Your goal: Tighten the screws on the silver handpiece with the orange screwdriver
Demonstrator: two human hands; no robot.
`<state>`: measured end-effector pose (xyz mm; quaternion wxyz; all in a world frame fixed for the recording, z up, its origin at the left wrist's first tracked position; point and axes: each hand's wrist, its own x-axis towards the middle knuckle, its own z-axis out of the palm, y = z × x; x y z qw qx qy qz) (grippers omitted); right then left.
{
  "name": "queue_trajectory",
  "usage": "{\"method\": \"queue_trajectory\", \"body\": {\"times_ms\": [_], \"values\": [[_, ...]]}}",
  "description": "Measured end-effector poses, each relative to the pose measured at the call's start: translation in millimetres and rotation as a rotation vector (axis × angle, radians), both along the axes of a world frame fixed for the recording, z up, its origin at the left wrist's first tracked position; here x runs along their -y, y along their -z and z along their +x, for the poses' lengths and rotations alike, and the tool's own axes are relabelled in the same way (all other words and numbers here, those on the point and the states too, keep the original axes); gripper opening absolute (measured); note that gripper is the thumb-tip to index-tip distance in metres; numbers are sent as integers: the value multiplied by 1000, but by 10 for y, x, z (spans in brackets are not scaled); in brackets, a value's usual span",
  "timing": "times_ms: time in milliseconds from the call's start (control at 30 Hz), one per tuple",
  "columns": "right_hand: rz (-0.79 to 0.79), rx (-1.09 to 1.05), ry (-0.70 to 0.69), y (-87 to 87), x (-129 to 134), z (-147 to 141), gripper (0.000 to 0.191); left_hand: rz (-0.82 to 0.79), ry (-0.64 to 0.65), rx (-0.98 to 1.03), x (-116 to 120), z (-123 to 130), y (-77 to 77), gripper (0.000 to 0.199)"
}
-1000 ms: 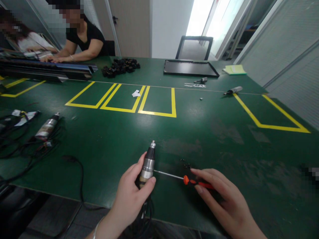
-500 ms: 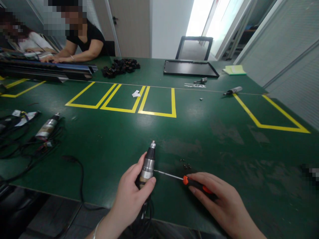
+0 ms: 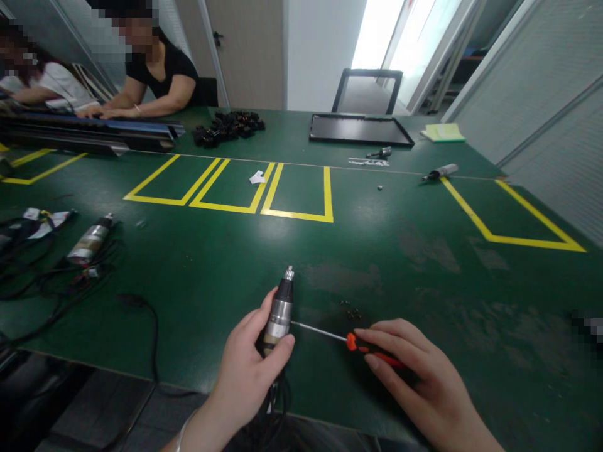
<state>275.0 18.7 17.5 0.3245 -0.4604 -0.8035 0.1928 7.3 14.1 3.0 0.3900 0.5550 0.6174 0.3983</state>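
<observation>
Metal tool (image 3: 281, 310) | left hand (image 3: 249, 361) wrapped round it, seemingly to brace | right hand (image 3: 417, 373), fingers pinching screwdriver (image 3: 351, 341) — tip at tool's side

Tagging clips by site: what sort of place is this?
Probably a small assembly or repair workroom: a green worktable marked with yellow tape, a screwdriver in the right hand, and a pile of black parts near a seated co-worker.
</observation>
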Motion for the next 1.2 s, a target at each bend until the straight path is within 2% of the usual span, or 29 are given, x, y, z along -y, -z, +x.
{"method": "queue_trajectory", "body": {"times_ms": [233, 467, 933, 1200], "values": [[-23, -6, 30, 52, -8, -2, 31, -13, 18, -6, -6, -2, 3, 62], [6, -70, 7, 12, -34, -19, 26, -1, 23, -15, 7, -12, 19, 61], [-169, -84, -43, -79, -3, -50, 22, -5, 27, -33, 5, -13, -10, 60], [-124, -59, -12, -48, -23, -53, 21, -5, 22, -14, 8, -5, -13, 60]]}}
